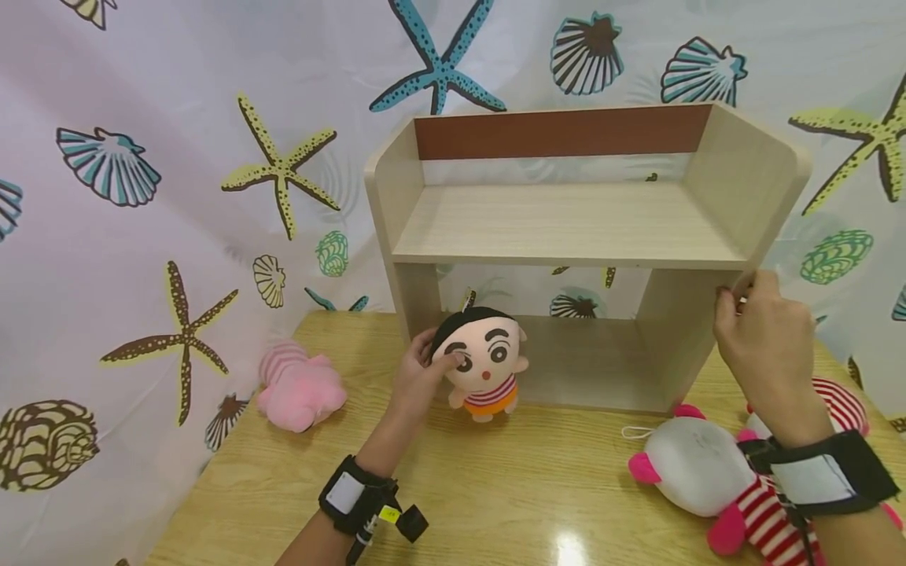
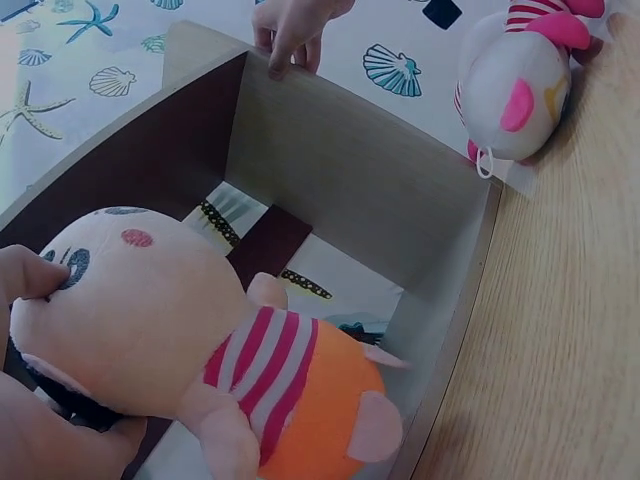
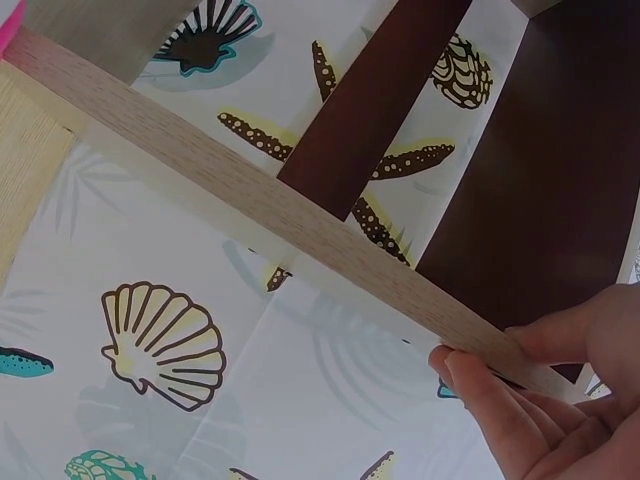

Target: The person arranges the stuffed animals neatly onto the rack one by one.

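Note:
A plush boy doll [image 1: 488,354] with black hair, a striped top and orange shorts is gripped at its head by my left hand [image 1: 419,369], thumb across its face. It hangs upright before the lower opening of a small wooden shelf [image 1: 569,262], near its left side panel. My right hand [image 1: 767,338] pinches the front edge of the right side panel, just below the middle board. Up close in the right wrist view, thumb and fingers [image 3: 480,390] lie on opposite faces of that panel. The left wrist view shows the doll [image 2: 130,310] lying across the shelf's opening.
A pink plush toy [image 1: 300,385] lies on the wooden table [image 1: 559,472] left of the shelf. Right of it, a white plush [image 1: 697,464] with pink ears and a striped body lies under my right forearm, beside another striped plush [image 1: 842,401]. A shell-patterned cloth [image 1: 184,71] hangs behind.

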Motion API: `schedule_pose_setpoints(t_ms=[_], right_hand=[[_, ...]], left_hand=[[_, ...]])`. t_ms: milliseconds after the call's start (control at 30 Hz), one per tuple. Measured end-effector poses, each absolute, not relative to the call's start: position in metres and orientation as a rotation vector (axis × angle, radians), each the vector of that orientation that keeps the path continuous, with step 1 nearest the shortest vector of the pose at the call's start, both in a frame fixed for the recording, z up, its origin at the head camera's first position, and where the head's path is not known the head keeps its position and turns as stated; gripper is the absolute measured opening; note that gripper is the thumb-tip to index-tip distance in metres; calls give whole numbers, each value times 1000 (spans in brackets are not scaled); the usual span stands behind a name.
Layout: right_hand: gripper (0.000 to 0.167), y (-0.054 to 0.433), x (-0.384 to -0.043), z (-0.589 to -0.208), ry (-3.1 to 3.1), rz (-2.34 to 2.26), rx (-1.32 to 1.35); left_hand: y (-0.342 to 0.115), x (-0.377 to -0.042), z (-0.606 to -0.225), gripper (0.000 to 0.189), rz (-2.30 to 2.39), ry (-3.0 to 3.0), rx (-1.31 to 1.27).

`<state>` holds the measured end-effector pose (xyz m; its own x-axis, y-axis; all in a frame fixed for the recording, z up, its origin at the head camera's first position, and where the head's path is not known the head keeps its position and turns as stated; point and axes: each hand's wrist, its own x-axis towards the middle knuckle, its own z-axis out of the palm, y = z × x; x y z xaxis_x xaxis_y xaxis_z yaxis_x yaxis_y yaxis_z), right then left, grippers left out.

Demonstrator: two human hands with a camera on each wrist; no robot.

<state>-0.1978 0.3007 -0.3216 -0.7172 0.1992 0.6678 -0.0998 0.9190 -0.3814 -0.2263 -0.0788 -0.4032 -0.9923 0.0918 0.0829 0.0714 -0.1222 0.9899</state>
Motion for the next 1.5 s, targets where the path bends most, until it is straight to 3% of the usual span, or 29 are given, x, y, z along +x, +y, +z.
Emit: schedule_pose_setpoints(t_ms=[367,667,1033,1300,1500], right_hand=[[33,300,-197,-321,-2319,514,-78],[33,301,-197,-321,-2316,512,-75],[32,300,-197,-324,-2299,498,-63],[32,300,-197,-323,-2315,497,-66],[32,300,-198,-323,-2317,498,-67]], left_hand=[[-71,-248,-402,60,2391,2075,229],[-62,-264,-399,67,2485,1988,223],[-52,-281,-402,59,2636,1784,151],[-48,-292,-405,72,2609,1914,54],[-42,-301,-406,61,2649,1928,29]])
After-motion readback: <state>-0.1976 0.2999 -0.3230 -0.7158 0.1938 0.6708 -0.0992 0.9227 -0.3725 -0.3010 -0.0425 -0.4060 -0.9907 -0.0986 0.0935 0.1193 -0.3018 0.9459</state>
